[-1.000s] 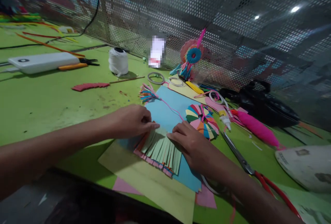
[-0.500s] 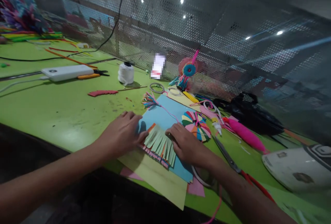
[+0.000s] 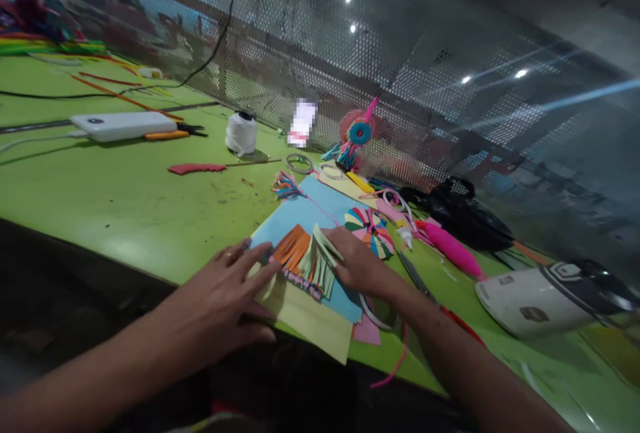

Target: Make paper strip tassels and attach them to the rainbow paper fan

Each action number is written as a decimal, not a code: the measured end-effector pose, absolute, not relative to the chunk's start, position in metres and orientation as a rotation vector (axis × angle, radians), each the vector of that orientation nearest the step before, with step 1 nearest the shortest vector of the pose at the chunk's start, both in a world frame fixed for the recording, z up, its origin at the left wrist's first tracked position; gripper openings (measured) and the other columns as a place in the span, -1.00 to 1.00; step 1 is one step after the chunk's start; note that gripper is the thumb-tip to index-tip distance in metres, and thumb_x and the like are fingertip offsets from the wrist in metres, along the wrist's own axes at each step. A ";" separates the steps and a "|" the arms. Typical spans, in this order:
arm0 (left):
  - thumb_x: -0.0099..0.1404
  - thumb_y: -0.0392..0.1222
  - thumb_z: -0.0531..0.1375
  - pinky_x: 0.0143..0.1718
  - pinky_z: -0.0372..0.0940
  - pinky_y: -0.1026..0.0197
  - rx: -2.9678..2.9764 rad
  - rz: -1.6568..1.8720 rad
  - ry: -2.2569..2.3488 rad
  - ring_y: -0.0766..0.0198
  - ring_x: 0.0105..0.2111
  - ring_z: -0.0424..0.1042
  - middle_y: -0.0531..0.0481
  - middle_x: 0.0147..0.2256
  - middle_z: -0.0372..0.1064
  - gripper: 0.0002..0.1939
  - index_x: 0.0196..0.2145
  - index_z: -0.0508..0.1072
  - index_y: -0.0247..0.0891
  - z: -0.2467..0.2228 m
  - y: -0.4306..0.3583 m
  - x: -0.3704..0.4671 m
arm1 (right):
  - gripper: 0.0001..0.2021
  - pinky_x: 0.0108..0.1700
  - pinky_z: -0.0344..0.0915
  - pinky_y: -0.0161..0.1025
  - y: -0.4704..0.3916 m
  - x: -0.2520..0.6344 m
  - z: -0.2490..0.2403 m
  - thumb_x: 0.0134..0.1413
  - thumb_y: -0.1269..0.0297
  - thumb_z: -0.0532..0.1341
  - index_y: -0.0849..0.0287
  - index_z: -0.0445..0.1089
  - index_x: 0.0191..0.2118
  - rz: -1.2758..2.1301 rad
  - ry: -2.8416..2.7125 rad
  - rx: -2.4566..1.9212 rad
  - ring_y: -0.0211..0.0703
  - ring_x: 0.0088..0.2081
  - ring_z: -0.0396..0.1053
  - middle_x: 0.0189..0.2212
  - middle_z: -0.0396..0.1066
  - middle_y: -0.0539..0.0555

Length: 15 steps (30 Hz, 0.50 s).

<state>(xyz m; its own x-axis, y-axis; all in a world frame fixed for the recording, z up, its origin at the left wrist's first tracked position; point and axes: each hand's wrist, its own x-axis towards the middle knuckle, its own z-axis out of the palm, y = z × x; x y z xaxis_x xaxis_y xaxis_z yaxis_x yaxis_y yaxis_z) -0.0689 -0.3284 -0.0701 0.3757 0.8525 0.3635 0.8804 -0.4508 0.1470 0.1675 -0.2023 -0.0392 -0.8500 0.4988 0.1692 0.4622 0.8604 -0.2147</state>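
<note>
My right hand (image 3: 353,259) pinches a pale green fringed paper strip (image 3: 320,263) and lifts part of it. Beneath it shows an orange fringed paper strip (image 3: 293,251), with pink and other cut strips below. My left hand (image 3: 227,293) has its fingers spread, the tips at the left end of the orange fringe. These fringes lie on a sheet of blue paper (image 3: 275,219), which overlaps a pale yellow sheet (image 3: 310,319) at the table edge. Just beyond my right hand sits a multicoloured paper rosette (image 3: 370,227). A small tassel (image 3: 287,185) rests at the blue sheet's far corner.
Scissors (image 3: 417,276) lie partly behind my right forearm, near a glue bottle (image 3: 404,233) and a pink yarn bundle (image 3: 453,249). A white kettle-like appliance (image 3: 525,299) is at right. Farther left are a string spool (image 3: 241,134), a power bank (image 3: 123,125) and pliers (image 3: 175,131).
My right hand has lifted the pale green fringe toward the right, uncovering the orange one. My left hand has drawn back toward me and spread its fingers. The view has shifted slightly.
</note>
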 end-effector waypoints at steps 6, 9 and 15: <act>0.20 -0.01 0.15 -0.04 0.23 0.02 -2.844 -0.341 -1.392 -0.03 -0.03 0.32 -0.25 0.07 0.24 -0.52 0.07 0.29 -0.15 -0.043 -0.308 -0.081 | -0.40 0.03 0.17 0.02 -0.203 0.166 -0.037 -0.08 0.59 0.05 0.31 0.06 0.17 0.269 -2.807 -0.789 -0.05 -0.05 0.22 -0.09 0.30 0.25; 0.17 -0.11 0.16 -0.05 0.25 0.06 -2.842 -0.434 -1.549 -0.01 -0.02 0.32 -0.25 0.12 0.17 -0.44 0.13 0.21 -0.18 -0.036 -0.305 -0.083 | -0.41 0.04 0.15 0.04 -0.204 0.165 -0.036 -0.05 0.58 0.04 0.29 0.06 0.18 0.251 -2.814 -0.785 -0.04 -0.04 0.21 -0.09 0.29 0.24; 0.11 0.09 0.13 -0.17 0.36 0.04 -2.570 -1.070 -2.551 0.01 -0.13 0.41 -0.26 0.03 0.30 -0.30 0.15 0.17 -0.27 -0.021 -0.305 -0.096 | -0.39 -0.06 0.21 -0.01 -0.202 0.166 -0.040 -0.03 0.57 0.04 0.24 0.02 0.21 0.220 -2.790 -0.754 -0.07 -0.18 0.24 -0.21 0.33 0.18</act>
<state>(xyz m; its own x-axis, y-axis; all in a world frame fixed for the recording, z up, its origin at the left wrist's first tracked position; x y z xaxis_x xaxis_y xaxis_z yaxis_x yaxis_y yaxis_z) -0.0958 -0.3050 -0.0210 0.0310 0.9982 -0.0523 0.6622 0.0187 0.7491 0.1657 -0.2018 -0.0402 -0.8370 0.5120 0.1929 0.4754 0.8551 -0.2070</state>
